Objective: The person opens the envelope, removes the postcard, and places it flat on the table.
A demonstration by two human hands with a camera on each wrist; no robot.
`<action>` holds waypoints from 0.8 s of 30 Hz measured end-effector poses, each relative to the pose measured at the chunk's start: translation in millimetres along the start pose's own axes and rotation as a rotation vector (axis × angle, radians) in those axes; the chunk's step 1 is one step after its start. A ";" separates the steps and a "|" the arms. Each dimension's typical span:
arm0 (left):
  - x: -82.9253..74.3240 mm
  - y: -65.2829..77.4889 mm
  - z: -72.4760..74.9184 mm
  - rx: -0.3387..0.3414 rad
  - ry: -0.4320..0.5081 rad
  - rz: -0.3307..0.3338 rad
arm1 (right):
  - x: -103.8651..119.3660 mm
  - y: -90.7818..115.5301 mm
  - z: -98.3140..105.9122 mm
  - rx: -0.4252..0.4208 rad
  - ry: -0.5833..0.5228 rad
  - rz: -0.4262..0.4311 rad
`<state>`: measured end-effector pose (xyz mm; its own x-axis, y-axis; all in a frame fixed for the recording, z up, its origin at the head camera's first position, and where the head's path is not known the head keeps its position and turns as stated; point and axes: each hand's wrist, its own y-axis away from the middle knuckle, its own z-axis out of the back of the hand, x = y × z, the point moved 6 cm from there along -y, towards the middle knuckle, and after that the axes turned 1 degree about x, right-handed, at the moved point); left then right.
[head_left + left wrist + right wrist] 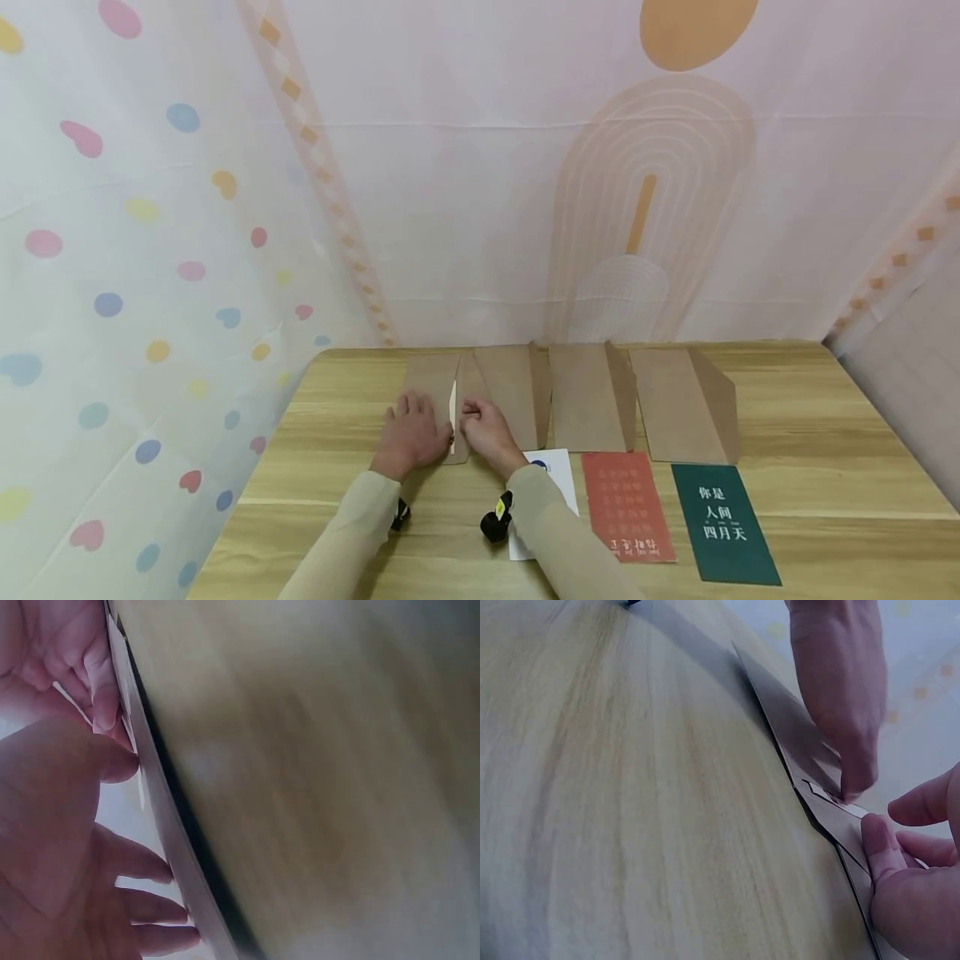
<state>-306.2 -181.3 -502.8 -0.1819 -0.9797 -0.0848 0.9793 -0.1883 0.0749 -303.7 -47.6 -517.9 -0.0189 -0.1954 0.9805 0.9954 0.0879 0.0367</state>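
Observation:
At the left end of a row of brown envelopes lies one envelope [432, 371] with its flap opened to the right. A narrow white strip [453, 396] shows along its opening. My left hand [412, 431] rests palm down on this envelope, fingers spread and fairly straight, thumb beside the white strip. Over the flap is my right hand [489, 431], its fingers bent. The right wrist view has the right thumb [879, 838] touching the flap, with the index finger apart from it. Whether those fingers pinch the paper is hidden.
Further right lie several brown envelopes, such as the rightmost [667, 408], flaps open. Nearer me are a white card [558, 468] partly under my right forearm, a red card [626, 504] and a green card [723, 525]. Patterned cloth [465, 208] hangs behind the wooden table [847, 467].

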 end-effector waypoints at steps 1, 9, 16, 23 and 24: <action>-2.1 0.1 1.2 -0.020 -0.004 -0.012 | 0.4 -0.2 0.0 -0.004 0.002 0.003; -12.2 -1.9 6.1 -0.107 -0.104 -0.066 | 1.8 0.0 -2.2 -0.024 0.002 0.011; -15.0 -2.6 3.8 -0.092 -0.184 -0.106 | 2.1 1.5 -3.1 -0.016 0.003 0.024; -14.6 -2.7 5.6 -0.101 -0.150 -0.142 | -2.0 -1.4 -3.9 0.023 -0.032 0.007; -14.6 -2.7 5.8 -0.103 -0.151 -0.147 | -1.3 -1.3 -4.4 0.028 -0.024 0.011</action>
<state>-306.7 -166.9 -496.0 -0.3268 -0.9430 0.0627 0.9438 -0.3291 -0.0295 -304.6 -51.7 -520.1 -0.0109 -0.1704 0.9853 0.9926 0.1174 0.0313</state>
